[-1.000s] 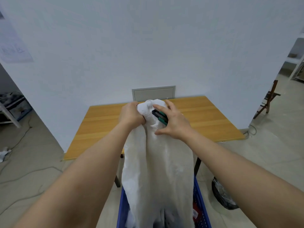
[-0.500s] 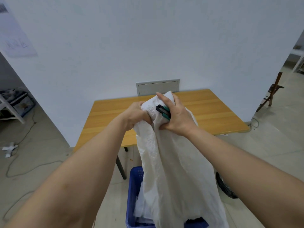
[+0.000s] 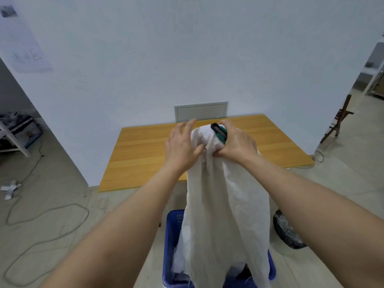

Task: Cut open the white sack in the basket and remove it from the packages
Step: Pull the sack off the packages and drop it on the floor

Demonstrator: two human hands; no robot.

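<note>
Two hands at sack top: right hand grips, left hand spread.

**What I can't see**

My right hand hides most of the cutter under my fingers. The white sack covers the packages below my fingers. The blue basket runs off the bottom edge.

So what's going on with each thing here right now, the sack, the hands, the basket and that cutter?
white sack: lifted by its bunched top, lower end hanging in the basket
left hand: fingers spread, thumb against the sack, not gripping
right hand: grips the sack top together with the cutter
cutter: held against the sack; blade not visible
blue basket: on the floor, sack inside
</note>
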